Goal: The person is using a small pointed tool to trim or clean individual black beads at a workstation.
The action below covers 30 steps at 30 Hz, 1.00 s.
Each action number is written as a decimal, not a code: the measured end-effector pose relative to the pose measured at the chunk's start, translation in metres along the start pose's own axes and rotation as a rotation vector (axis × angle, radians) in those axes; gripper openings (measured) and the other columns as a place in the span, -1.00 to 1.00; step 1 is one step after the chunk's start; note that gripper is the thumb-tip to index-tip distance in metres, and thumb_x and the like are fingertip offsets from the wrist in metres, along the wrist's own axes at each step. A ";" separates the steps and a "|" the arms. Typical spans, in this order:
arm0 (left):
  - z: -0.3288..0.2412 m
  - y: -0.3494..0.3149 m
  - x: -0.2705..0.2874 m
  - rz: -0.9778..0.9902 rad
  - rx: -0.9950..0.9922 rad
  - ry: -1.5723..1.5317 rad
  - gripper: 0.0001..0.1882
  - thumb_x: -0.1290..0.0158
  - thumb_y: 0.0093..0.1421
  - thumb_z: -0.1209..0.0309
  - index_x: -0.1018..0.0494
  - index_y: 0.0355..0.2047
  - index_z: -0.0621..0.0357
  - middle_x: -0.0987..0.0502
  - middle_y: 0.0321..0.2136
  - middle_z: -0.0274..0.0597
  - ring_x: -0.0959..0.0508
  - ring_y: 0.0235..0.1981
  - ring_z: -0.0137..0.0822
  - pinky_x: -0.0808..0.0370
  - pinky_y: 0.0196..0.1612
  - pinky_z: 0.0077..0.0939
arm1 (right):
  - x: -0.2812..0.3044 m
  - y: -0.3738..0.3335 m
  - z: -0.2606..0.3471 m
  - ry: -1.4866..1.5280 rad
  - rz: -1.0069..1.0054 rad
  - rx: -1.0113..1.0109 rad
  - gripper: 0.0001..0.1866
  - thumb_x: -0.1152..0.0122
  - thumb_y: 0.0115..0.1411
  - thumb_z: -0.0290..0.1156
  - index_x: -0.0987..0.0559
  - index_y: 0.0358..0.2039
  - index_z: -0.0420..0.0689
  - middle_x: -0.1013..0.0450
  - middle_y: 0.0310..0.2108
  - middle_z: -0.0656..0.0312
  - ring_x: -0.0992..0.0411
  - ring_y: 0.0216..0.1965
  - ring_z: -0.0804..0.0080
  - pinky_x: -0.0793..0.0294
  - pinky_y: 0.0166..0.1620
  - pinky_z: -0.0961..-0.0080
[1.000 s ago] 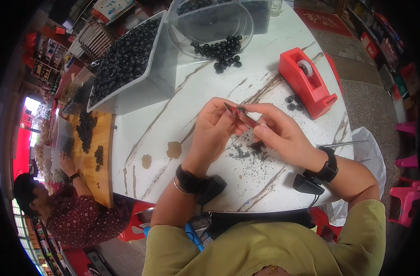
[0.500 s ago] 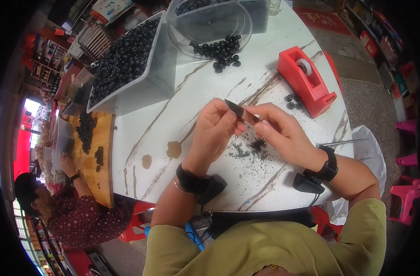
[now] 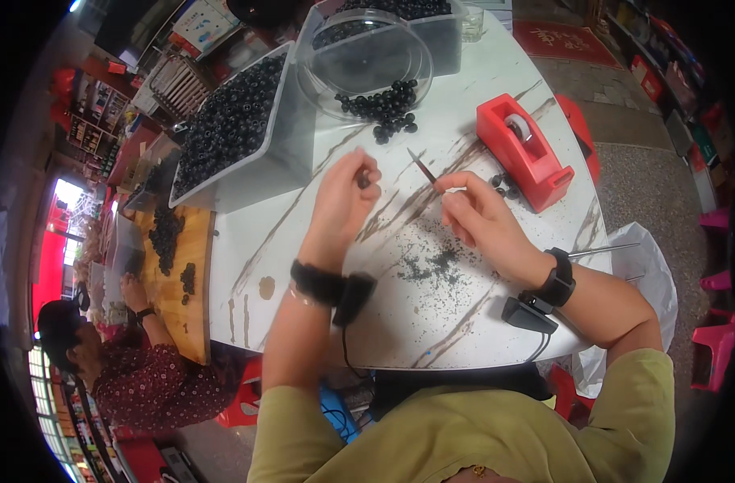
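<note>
My left hand (image 3: 343, 189) is raised over the white marbled table, fingers curled around a small dark round piece (image 3: 363, 180) that is mostly hidden. In my right hand (image 3: 488, 221) is a small knife (image 3: 421, 166), its narrow blade pointing up and to the left, apart from the left hand. Below the hands, fine black shavings (image 3: 440, 264) are scattered on the tabletop. A pile of small black round pieces (image 3: 392, 103) lies beyond my hands, partly in a round clear plastic container (image 3: 424, 52).
A translucent bin (image 3: 279, 161) full of black pieces stands at the left, another bin (image 3: 444, 52) behind. A red tape dispenser (image 3: 496, 129) is on the right, with a few loose pieces (image 3: 504, 185) beside it. A co-worker (image 3: 158, 378) sits left at a wooden board (image 3: 194, 322).
My hands have drawn apart. The left has moved left and up with the round piece, and the knife now points away from it in my right hand.
</note>
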<state>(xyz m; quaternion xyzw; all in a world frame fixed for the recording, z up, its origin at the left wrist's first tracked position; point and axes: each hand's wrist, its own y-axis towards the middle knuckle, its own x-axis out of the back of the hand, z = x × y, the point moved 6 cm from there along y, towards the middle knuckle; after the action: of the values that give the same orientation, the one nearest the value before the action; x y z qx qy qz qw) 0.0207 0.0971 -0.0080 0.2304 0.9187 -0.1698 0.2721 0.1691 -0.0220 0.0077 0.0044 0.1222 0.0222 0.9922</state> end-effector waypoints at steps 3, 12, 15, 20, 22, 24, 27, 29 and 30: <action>-0.022 0.031 -0.009 -0.144 -0.259 0.813 -0.79 -0.02 0.07 0.33 -0.32 -0.45 0.22 -0.35 -0.56 -0.31 -0.35 -0.48 -0.44 -0.29 -0.47 -0.63 | -0.002 0.000 -0.001 -0.016 0.029 -0.009 -0.79 0.13 0.21 -0.33 -0.33 -0.18 -0.11 -0.27 -0.57 0.40 -0.14 -0.63 0.79 -0.10 -0.60 0.85; -0.017 0.105 0.036 -0.264 -0.361 1.378 -0.53 -0.25 -0.15 0.33 -0.21 -0.34 0.20 -0.27 -0.65 -0.35 -0.27 -0.63 -0.54 -0.25 -0.57 -0.66 | -0.005 0.000 -0.003 0.017 0.071 -0.010 -0.79 0.08 0.20 -0.29 -0.35 -0.24 -0.13 -0.28 -0.57 0.40 -0.14 -0.62 0.78 -0.11 -0.57 0.84; -0.015 0.104 0.036 -0.258 -0.352 1.456 -0.58 -0.22 -0.12 0.36 -0.22 -0.35 0.19 -0.27 -0.66 -0.35 -0.27 -0.64 -0.52 -0.26 -0.57 -0.64 | -0.004 -0.002 -0.001 0.033 0.072 -0.013 -0.77 0.06 0.19 -0.27 -0.34 -0.24 -0.15 -0.30 -0.57 0.40 -0.15 -0.61 0.78 -0.14 -0.55 0.82; -0.016 0.081 0.021 -0.232 -0.396 1.638 -0.69 -0.14 -0.06 0.42 -0.25 -0.36 0.18 -0.29 -0.67 -0.35 -0.28 -0.63 -0.50 -0.26 -0.53 -0.60 | -0.004 -0.002 -0.002 0.008 0.062 -0.012 -0.82 0.09 0.20 -0.30 -0.36 -0.25 -0.10 -0.26 -0.56 0.40 -0.13 -0.61 0.78 -0.10 -0.57 0.85; -0.014 0.073 0.016 -0.151 -0.356 1.625 -0.75 -0.10 -0.03 0.44 -0.29 -0.35 0.18 -0.29 -0.67 -0.33 -0.28 -0.62 -0.49 -0.26 -0.51 -0.59 | -0.004 -0.002 -0.001 0.007 0.057 -0.016 -0.82 0.09 0.20 -0.31 -0.36 -0.25 -0.11 -0.26 -0.56 0.40 -0.13 -0.62 0.79 -0.11 -0.58 0.85; -0.016 0.061 0.013 -0.129 -0.343 1.586 -0.75 -0.08 -0.03 0.42 -0.30 -0.35 0.19 -0.36 -0.63 -0.23 -0.36 -0.56 -0.37 -0.31 -0.47 -0.52 | -0.004 -0.002 -0.001 0.006 0.055 -0.017 -0.81 0.10 0.20 -0.31 -0.36 -0.24 -0.11 -0.27 -0.56 0.40 -0.13 -0.62 0.78 -0.11 -0.58 0.85; -0.016 0.039 0.008 -0.090 -0.298 1.318 -0.77 -0.03 0.01 0.42 -0.33 -0.31 0.20 -0.40 -0.58 -0.21 -0.39 -0.55 -0.36 -0.32 -0.49 -0.55 | -0.005 0.000 -0.002 0.016 0.058 -0.011 -0.80 0.10 0.20 -0.31 -0.36 -0.23 -0.12 -0.27 -0.57 0.40 -0.14 -0.63 0.78 -0.11 -0.59 0.84; -0.017 0.022 -0.002 -0.067 -0.265 1.087 -0.79 0.01 0.06 0.44 -0.33 -0.28 0.21 -0.38 -0.58 -0.28 -0.35 -0.60 -0.47 -0.29 -0.55 -0.64 | -0.004 -0.001 -0.001 0.024 0.057 -0.005 -0.80 0.10 0.20 -0.31 -0.36 -0.22 -0.13 -0.27 -0.56 0.40 -0.14 -0.63 0.78 -0.11 -0.60 0.84; -0.013 0.012 -0.009 -0.011 -0.137 0.730 -0.80 0.06 0.10 0.45 -0.32 -0.25 0.22 -0.35 -0.55 -0.33 -0.29 -0.62 -0.54 -0.22 -0.59 -0.72 | -0.003 -0.002 -0.001 0.030 0.052 -0.003 -0.79 0.11 0.21 -0.31 -0.35 -0.21 -0.13 -0.27 -0.56 0.40 -0.14 -0.63 0.78 -0.11 -0.60 0.85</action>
<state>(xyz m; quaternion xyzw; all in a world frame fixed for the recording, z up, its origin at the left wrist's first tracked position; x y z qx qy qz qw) 0.0279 0.1101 0.0048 0.2521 0.9657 -0.0158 -0.0596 0.1664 -0.0238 0.0069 0.0057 0.1370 0.0481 0.9894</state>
